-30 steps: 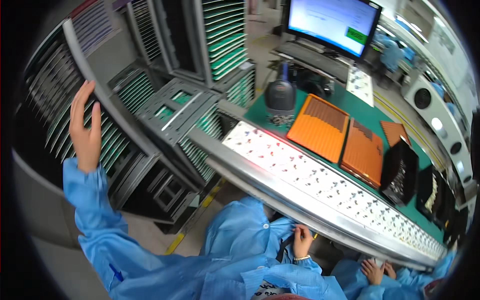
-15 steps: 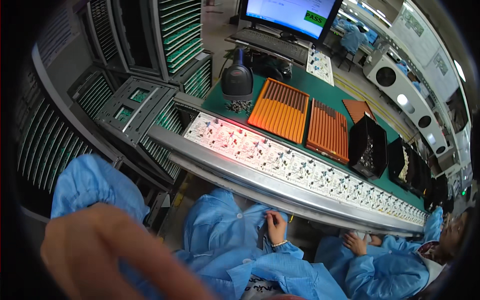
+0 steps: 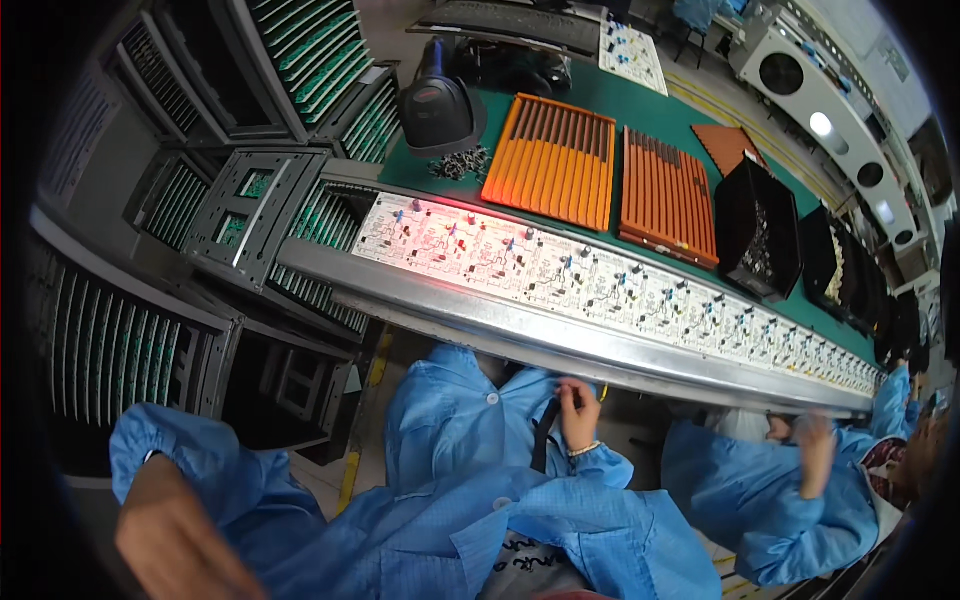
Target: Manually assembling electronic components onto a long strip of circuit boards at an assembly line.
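My left hand (image 3: 180, 535) is raised at the lower left, above my blue sleeve. It is smeared, and its fingertips run out of the picture. My right hand (image 3: 578, 412), with a beaded bracelet at the wrist, is over my lap just below the metal rail. Its fingers are curled together beside a black strap (image 3: 545, 435); whether they hold anything is hidden. Beyond the metal conveyor rail (image 3: 560, 335) runs a row of white circuit boards (image 3: 555, 268) with small upright components. Red light falls on the boards at the left end.
A dark handheld scanner (image 3: 438, 110) stands beside a pile of small metal parts (image 3: 460, 163). Orange slotted trays (image 3: 555, 165) and black parts bins (image 3: 758, 230) lie on the green bench. Racks of green boards (image 3: 120, 335) stand left. A co-worker's blurred hand (image 3: 815, 450) is at right.
My left hand has drawn back from close to the camera and sits lower. The view has tipped downward, so the monitor is gone. The co-worker's hand has lifted.
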`<state>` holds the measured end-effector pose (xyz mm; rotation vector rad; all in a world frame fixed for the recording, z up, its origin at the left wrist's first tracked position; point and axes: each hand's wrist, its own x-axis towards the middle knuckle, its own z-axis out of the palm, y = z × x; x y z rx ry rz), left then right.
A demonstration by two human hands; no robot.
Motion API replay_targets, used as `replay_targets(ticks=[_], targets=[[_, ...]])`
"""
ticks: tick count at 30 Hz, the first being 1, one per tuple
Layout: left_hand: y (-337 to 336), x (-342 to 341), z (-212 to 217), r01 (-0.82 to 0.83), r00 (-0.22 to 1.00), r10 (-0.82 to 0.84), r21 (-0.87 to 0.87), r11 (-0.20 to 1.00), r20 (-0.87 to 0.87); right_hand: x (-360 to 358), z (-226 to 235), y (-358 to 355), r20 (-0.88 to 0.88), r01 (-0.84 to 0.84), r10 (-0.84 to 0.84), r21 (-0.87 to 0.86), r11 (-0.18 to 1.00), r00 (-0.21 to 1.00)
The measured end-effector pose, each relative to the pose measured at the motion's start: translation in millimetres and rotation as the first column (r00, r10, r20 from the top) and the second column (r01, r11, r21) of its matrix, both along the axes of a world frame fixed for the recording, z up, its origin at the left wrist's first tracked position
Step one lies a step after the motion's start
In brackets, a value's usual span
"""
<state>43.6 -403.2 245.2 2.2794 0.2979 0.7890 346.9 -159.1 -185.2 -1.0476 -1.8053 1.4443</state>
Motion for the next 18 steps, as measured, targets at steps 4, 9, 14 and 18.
replay_targets(ticks=[4,9,14,18], targets=[[-11,-14,-77,-0.651,0.759,0.651,-0.026,0.759,-0.007,22,-28,9,-0.042,0.302,-0.301,0.029,0.953,0.953],[38,-64,-178,-0.993,-0.120,0.948,0.054,-0.109,-0.294,57,-39,16,-0.048,0.593,-0.594,-0.038,0.805,0.803],[51,-195,-278,-0.931,-0.364,0.920,0.070,-0.358,-0.141,66,-29,24,-0.005,0.661,-0.662,-0.022,0.750,0.750],[33,-222,-321,-0.813,-0.573,0.803,0.237,-0.532,-0.164,59,-20,13,0.006,0.612,-0.615,0.094,0.785,0.788]])
